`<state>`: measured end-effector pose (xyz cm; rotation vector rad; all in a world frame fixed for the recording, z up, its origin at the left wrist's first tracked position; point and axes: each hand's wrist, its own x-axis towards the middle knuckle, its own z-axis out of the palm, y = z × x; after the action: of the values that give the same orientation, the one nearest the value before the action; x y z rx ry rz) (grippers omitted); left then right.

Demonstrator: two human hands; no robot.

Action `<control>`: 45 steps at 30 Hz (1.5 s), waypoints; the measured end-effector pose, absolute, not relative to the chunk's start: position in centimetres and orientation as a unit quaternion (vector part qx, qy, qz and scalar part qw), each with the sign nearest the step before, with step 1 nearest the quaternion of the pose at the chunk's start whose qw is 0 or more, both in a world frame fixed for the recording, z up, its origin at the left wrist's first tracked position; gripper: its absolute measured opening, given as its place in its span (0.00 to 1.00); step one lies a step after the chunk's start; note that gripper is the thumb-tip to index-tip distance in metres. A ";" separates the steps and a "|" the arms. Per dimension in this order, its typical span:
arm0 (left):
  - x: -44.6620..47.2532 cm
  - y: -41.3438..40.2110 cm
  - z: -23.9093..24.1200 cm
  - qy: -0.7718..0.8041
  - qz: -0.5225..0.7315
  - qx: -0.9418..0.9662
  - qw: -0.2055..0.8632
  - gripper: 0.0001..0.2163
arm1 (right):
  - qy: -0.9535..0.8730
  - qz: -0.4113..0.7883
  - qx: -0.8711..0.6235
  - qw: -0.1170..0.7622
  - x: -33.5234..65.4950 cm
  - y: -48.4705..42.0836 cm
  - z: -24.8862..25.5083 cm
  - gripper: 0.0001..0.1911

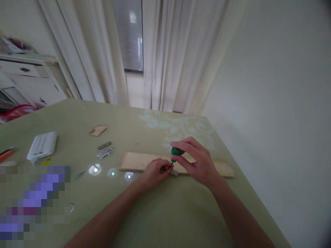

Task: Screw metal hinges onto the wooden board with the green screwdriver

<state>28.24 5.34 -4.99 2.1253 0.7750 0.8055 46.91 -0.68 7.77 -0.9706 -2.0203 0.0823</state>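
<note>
A small silvery metal fitting (174,173) sits at the near edge of the long, flat, pale wooden board (139,160), right beneath our fingers. A short screwdriver with a bulbous green handle (176,152) slants down toward it, the handle pinched between the fingertips of our right hand (199,162). The fingers of our left hand (156,170) are curled in and narrow beside the driver's tip, over the board's edge; we cannot tell whether they grip a screw, the shaft or the fitting itself.

We judge the fastening to be underway rather than finished: the fitting is in place at the edge with the driver on it, but how deep any screw sits is hidden by our fingers. We see no other fitting on the uncovered stretches of the board.

Left of our left fingers and farther off, a loose pile of slim silvery metal pieces (106,152) lies unused, a dark grey metal strip (104,145) just beyond it. Past those is a small, flat brown wooden piece (97,130); well to the left, a white rectangular plastic case (42,146) rests on the pale green table (116,217).
</note>
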 end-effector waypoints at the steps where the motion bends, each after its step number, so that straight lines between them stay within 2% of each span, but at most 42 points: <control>1: 28.2 5.4 -5.1 0.300 0.313 0.825 0.363 0.06 | -0.807 0.030 -0.392 0.440 46.9 -0.6 7.6 0.18; 4: 28.2 5.4 -5.7 0.305 0.313 0.826 0.357 0.05 | -0.810 0.046 -0.380 0.444 46.8 -0.5 7.6 0.18; 8: 28.2 5.4 -6.0 0.316 0.312 0.820 0.361 0.05 | -0.825 0.079 -0.375 0.415 46.8 -0.9 8.0 0.25; 15: 28.2 5.1 -5.5 0.318 0.314 0.818 0.363 0.07 | -0.815 0.011 -0.374 0.443 46.7 -0.1 6.8 0.18; 22: 28.0 5.5 -5.6 0.341 0.305 0.818 0.348 0.07 | -0.832 0.040 -0.346 0.433 46.7 -0.3 7.5 0.20; 29: 27.5 5.7 -5.9 0.352 0.282 0.830 0.328 0.07 | -0.834 0.040 -0.355 0.421 46.9 -0.1 7.5 0.15; 38: 27.7 5.6 -6.3 0.371 0.279 0.824 0.325 0.09 | -0.827 0.063 -0.369 0.419 46.9 0.0 7.6 0.18; 45: 27.7 5.4 -6.4 0.361 0.290 0.826 0.320 0.07 | -0.831 0.063 -0.360 0.420 46.9 -0.7 7.8 0.19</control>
<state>27.70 5.36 -6.41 2.1713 0.9496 0.7622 46.90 -0.69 7.79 -0.9012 -2.0827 0.1586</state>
